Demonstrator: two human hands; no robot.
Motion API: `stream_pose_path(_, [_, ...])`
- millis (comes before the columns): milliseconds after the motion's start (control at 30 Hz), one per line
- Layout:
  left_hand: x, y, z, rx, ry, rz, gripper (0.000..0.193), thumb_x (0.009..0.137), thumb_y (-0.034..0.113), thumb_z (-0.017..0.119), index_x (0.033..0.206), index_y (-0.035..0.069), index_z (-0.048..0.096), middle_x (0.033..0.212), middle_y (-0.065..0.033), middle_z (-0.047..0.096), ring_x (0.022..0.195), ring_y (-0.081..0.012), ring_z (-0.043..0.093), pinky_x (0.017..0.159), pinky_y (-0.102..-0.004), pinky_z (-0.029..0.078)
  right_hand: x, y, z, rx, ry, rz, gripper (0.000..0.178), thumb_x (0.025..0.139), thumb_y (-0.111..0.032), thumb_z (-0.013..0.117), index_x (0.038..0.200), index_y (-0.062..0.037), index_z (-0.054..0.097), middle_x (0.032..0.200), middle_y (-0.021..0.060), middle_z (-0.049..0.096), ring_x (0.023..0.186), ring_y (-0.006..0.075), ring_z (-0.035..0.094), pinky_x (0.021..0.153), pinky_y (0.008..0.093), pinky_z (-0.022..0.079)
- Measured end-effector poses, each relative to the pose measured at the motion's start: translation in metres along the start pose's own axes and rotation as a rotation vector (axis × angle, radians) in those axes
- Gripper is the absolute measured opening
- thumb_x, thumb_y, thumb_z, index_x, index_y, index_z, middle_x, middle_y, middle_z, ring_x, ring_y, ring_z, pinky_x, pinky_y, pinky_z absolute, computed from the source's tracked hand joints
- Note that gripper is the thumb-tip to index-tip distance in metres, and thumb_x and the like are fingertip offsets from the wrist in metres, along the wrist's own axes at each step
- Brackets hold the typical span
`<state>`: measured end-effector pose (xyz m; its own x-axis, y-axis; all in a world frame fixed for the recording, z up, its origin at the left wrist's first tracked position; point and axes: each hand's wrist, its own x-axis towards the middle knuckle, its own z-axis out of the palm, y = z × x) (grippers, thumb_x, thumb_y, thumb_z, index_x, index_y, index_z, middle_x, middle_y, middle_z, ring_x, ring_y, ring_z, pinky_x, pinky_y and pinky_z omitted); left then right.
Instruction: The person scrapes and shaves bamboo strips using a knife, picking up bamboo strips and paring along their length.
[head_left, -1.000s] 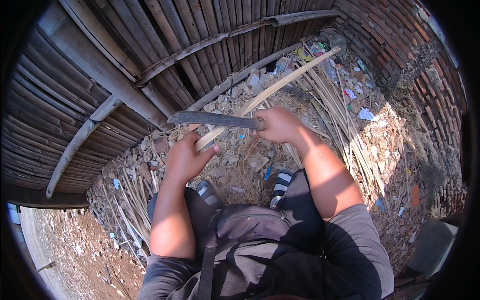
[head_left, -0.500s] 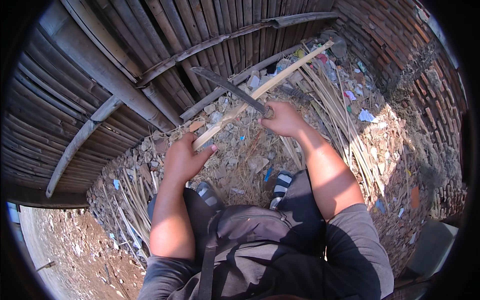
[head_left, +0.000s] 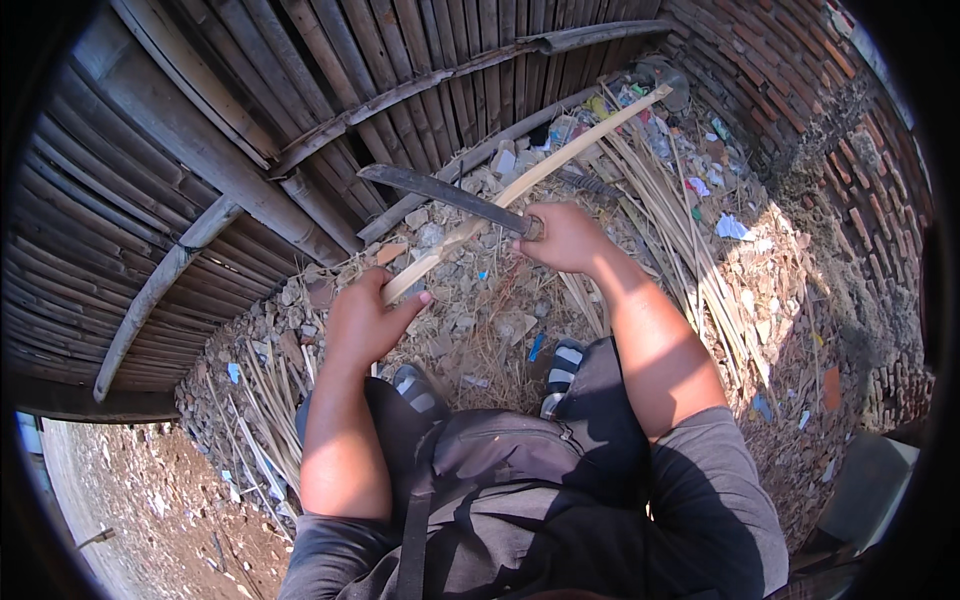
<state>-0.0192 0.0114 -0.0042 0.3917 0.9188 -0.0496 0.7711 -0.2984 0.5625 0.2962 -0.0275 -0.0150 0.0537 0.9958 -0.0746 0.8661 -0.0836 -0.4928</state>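
Note:
Between my hands a long pale strip of split bamboo [head_left: 580,146] slants from lower left to upper right. My left hand [head_left: 366,315] grips its near end, thumb held out to the side. In my right hand [head_left: 566,238] is the handle of a machete [head_left: 440,190] with a dark, worn blade. The blade points up and left and crosses the strip near its middle, seemingly against it. Around that crossing the strip's surface looks rough and shaved. My right fingers wrap round the handle, which they mostly hide.
A bamboo slat wall [head_left: 440,70] rises in front and left, a brick wall [head_left: 740,60] on the right. Split bamboo strips [head_left: 665,225] lie in a pile at right, and more strips [head_left: 262,400] at left. Rubble, straw and scraps cover the ground around my sandals [head_left: 565,365].
The machete's blade has turned, its tip dropping lower and further left, and my right wrist has rotated slightly. My left hand and the bamboo strip have barely moved.

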Motion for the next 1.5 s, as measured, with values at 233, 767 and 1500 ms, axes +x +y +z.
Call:
stream_pose_path(233, [0.0,0.0,0.0,0.013,0.003,-0.015,0.063,0.079,0.058,0.082,0.105,0.002,0.07,0.086,-0.0208,0.072,0.085,-0.0406,0.072,0.077,-0.0477,0.055,0.002,0.014,0.004,0.121,0.066,0.068,0.044,0.082,-0.035,0.083,0.111,-0.0031,0.072,0.09,0.0207,0.072,0.087,0.0346,0.071,0.079,0.0433,0.054])
stream_pose_path(767, [-0.002,0.004,0.0,0.085,-0.031,-0.005,0.068,0.079,0.061,0.08,0.107,0.0,0.068,0.085,-0.0216,0.072,0.085,-0.0411,0.072,0.077,-0.0491,0.055,0.002,-0.002,0.005,0.016,-0.1,0.063,0.045,0.084,-0.038,0.079,0.112,-0.0044,0.07,0.1,0.0227,0.073,0.101,0.0414,0.07,0.089,0.0483,0.055])
stream_pose_path(1500, [-0.001,0.0,-0.001,0.137,-0.062,-0.004,0.065,0.08,0.057,0.08,0.107,-0.001,0.07,0.083,-0.0224,0.072,0.085,-0.0393,0.073,0.078,-0.0471,0.055,0.006,0.005,0.021,0.011,-0.171,-0.004,0.045,0.084,-0.038,0.08,0.115,-0.007,0.071,0.106,0.0211,0.073,0.105,0.0407,0.069,0.093,0.0476,0.054])
